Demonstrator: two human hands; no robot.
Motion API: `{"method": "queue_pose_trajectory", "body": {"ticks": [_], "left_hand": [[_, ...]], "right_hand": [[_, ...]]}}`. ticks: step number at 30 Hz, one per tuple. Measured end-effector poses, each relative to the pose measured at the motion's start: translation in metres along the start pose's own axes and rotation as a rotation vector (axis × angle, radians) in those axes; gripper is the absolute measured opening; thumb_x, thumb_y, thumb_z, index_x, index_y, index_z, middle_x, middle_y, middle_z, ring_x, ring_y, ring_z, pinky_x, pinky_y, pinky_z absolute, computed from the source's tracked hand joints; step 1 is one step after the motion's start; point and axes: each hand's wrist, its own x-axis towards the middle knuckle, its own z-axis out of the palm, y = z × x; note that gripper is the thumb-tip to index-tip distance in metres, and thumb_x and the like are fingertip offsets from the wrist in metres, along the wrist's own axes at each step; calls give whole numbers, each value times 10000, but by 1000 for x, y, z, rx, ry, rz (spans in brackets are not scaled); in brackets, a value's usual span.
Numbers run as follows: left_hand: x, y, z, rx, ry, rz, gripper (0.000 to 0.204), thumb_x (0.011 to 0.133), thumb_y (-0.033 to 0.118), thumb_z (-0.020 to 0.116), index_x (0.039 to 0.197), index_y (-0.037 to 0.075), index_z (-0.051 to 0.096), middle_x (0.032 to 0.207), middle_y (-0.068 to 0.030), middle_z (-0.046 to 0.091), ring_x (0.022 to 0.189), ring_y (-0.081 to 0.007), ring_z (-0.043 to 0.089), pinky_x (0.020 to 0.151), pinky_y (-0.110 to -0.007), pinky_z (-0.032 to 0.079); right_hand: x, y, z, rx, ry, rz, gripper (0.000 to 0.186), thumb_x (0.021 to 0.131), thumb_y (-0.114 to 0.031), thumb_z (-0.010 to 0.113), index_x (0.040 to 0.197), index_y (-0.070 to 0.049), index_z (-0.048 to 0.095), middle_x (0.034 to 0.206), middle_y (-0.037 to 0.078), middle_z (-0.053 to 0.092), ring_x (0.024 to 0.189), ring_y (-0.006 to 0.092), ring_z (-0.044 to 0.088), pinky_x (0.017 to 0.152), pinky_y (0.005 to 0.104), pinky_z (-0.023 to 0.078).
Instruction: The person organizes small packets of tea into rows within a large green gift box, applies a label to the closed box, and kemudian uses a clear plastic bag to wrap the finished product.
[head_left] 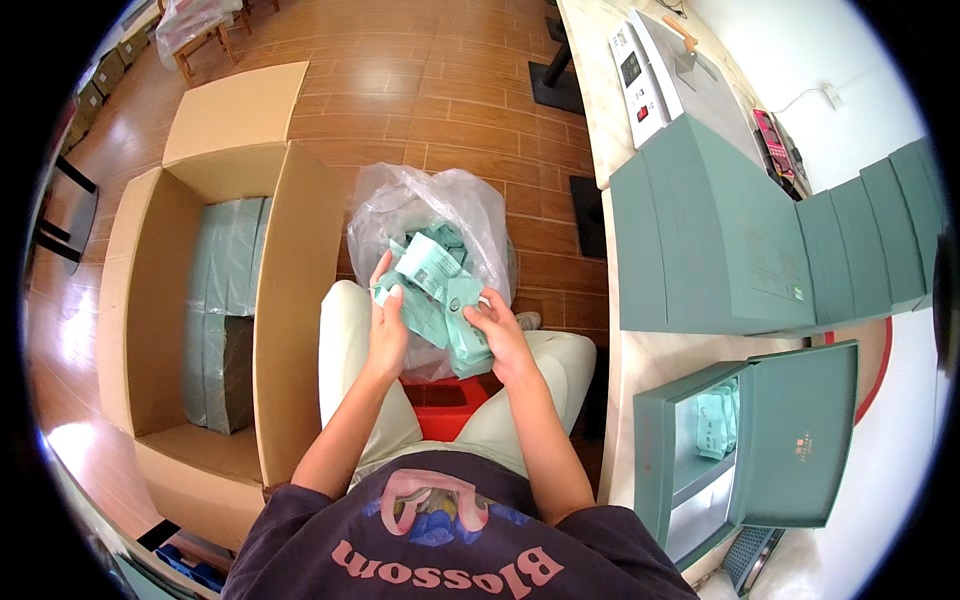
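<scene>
Over my lap I hold several mint-green sachets in both hands. My left hand (388,325) grips a sachet (418,312) at its left edge, thumb on top. Another sachet (432,266) with a pale printed panel lies tilted above it. At the right of the bunch, my right hand (503,338) pinches a sachet (465,305) with a dark round mark. Right behind the hands stands a clear plastic bag (470,195) with more green sachets in it. An open dark-green gift box (655,420) lies on the table to my right, with sachets (716,420) in its far compartment.
On my left stands an open cardboard carton (300,220) holding plastic-wrapped green boxes (228,255). Closed green boxes (690,240) line the table (630,350) at right. Beyond them are a white machine (640,85) and a red phone (772,140). A red stool (440,412) is beneath me.
</scene>
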Motion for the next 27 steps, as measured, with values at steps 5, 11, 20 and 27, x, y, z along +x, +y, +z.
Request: {"method": "queue_pose_trajectory", "body": {"ticks": [5,11,20,27], "left_hand": [[3,-11,-20,-61,-104,-159,565,984,336,396,1470,106,222,1397,-107,355,1243,-225,400,1080,-363,280],[-3,7,1,-243,40,-288,593,963,312,456,1474,135,211,1147,-60,469,1024,-165,513,950,-351,421],[8,15,-9,-394,-197,-364,666,896,394,567,1456,179,277,1037,-16,510,766,-83,449,629,-224,384],[4,7,-8,-454,-122,-475,599,964,468,418,1442,125,305,931,5,519,648,-69,409,526,-205,361]], "right_hand": [[-9,14,-9,27,-25,27,380,895,-96,605,1250,-60,472,1138,73,580,1021,151,557,873,284,444],[-15,20,-10,-98,12,-200,347,910,-84,583,1230,-29,459,1097,70,602,977,129,563,841,263,444],[-38,-2,11,-689,-105,-512,259,938,-138,536,1175,-36,518,997,122,630,858,162,619,771,295,477],[-29,-6,8,179,-63,-6,351,962,-202,516,1284,-72,468,1064,49,608,916,144,589,775,278,488]]}}
